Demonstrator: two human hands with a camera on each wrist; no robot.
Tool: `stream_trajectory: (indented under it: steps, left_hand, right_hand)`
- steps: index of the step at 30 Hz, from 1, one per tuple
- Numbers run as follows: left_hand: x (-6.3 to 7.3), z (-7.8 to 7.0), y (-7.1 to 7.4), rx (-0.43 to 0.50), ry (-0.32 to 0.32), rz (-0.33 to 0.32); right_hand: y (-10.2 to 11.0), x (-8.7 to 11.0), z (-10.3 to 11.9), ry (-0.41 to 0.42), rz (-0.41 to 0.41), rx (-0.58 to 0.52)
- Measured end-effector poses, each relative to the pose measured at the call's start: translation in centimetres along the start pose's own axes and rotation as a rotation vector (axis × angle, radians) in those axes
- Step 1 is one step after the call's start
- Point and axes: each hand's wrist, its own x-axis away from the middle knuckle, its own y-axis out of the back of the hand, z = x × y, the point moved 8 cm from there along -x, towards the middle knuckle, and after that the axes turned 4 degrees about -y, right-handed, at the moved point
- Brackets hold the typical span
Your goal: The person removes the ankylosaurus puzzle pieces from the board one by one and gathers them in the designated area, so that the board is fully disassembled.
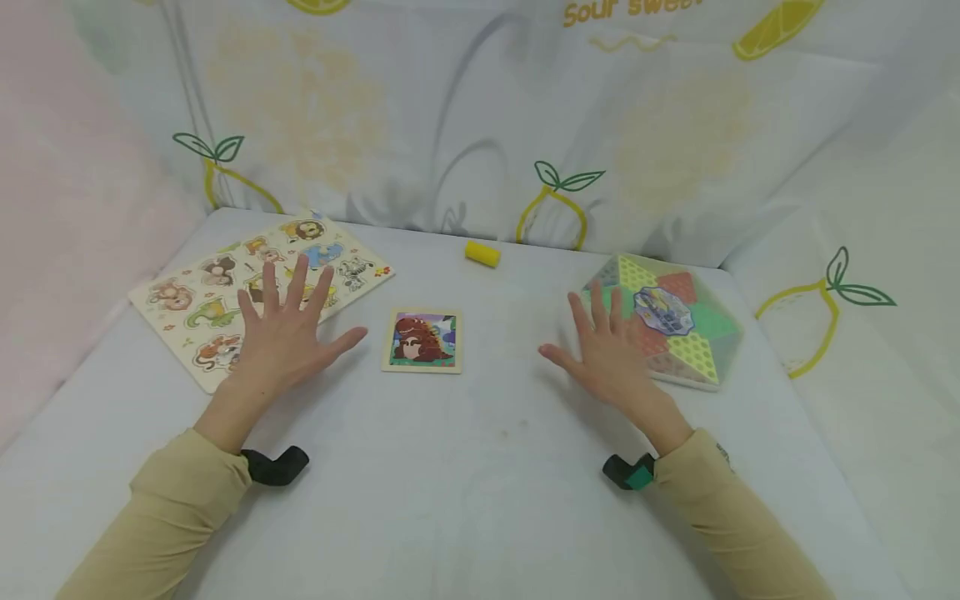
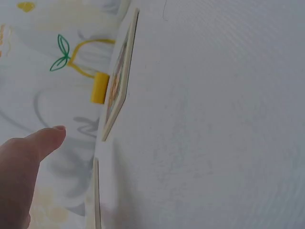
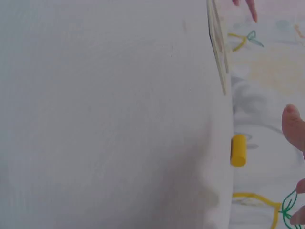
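My left hand [image 1: 281,333] is spread with straight fingers, overlapping the animal puzzle board [image 1: 213,312] in the head view. It holds nothing. My right hand [image 1: 607,354] is likewise spread, its fingers overlapping the near left part of a hexagonal box [image 1: 705,321] with coloured triangle patterns. Between the hands lies a small square dinosaur puzzle [image 1: 423,342] in a pale wooden frame. A yellow cylinder [image 1: 482,253] lies on its side farther back. In the left wrist view the left thumb [image 2: 45,143] points toward the puzzle's side; the right wrist view shows the right thumb [image 3: 293,126].
A white cloth covers the table [image 1: 450,500]. Behind it hangs a white curtain [image 1: 420,108] printed with lemons. Black straps with mounts, one at the left wrist [image 1: 276,467] and one at the right wrist [image 1: 628,472], jut out beside the tan sleeves.
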Motion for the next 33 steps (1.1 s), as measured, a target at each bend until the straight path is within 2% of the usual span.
stream_trajectory:
  steps: [2, 6, 9, 13, 17, 21, 25, 29, 33]
  left_hand:
    - [-0.1, -0.3, -0.3, 0.015, -0.009, -0.001]
    - [-0.1, -0.8, -0.7, 0.119, -0.030, 0.009]
    - [0.2, -1.3, -1.4, 0.241, -0.044, 0.077]
    - [1.2, -2.3, -2.8, 0.371, -0.098, 0.179]
    - [2.5, -4.0, -4.2, 0.439, -0.170, 0.243]
    - [3.1, -5.5, -5.1, 0.441, -0.242, 0.256]
    - [3.3, -6.2, -5.6, 0.418, -0.299, 0.234]
    - [3.4, -6.2, -5.8, 0.349, -0.314, 0.224]
    - [3.5, -5.8, -5.3, 0.247, -0.304, 0.182]
  right_hand:
    - [-0.1, -0.2, 0.7, 0.027, -0.001, -0.039]
    - [-0.4, -0.8, 3.0, 0.096, 0.006, -0.169]
    - [-0.6, -1.2, 4.8, 0.135, 0.003, -0.272]
    - [-1.4, -2.1, 7.0, 0.167, 0.002, -0.397]
    - [-3.0, -3.5, 9.4, 0.203, 0.033, -0.469]
    - [-4.5, -4.8, 12.0, 0.251, 0.076, -0.494]
    - [-5.6, -5.8, 13.5, 0.232, 0.106, -0.469]
    - [-6.4, -6.5, 14.2, 0.183, 0.128, -0.429]
    - [-6.8, -7.1, 15.0, 0.173, 0.129, -0.433]
